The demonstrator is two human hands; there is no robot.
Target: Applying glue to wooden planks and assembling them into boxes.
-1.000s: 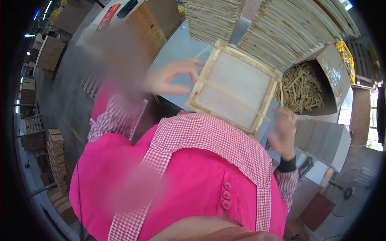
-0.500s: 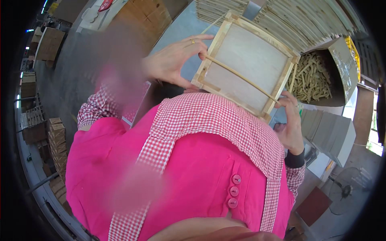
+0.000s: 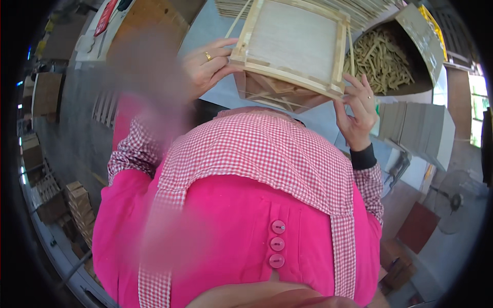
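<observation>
A pale wooden box (image 3: 287, 69) with a framed, whitish panel (image 3: 292, 36) on top stands in front of me. Tan elastic bands (image 3: 351, 49) run along its left and right sides, and thin strips cross its near side. My left hand (image 3: 208, 66) is closed at the near left corner, fingers and thumb on the frame edge. At the near right corner my right hand (image 3: 357, 108) pinches the frame edge between thumb and fingers. Whether either hand also grips a band is hard to make out.
A cardboard box (image 3: 423, 38) heaped with tan bands (image 3: 380, 61) stands right of the wooden box. Stacked wooden strips (image 3: 359, 11) lie behind. Grey boards (image 3: 411, 126) stand at the right, near a fan (image 3: 454, 200). A brown wooden board (image 3: 149, 31) is at the left.
The band stretched across the panel has moved toward the box's near edge. The box appears farther up and turned straighter, its near side now showing. Both hands moved up with it.
</observation>
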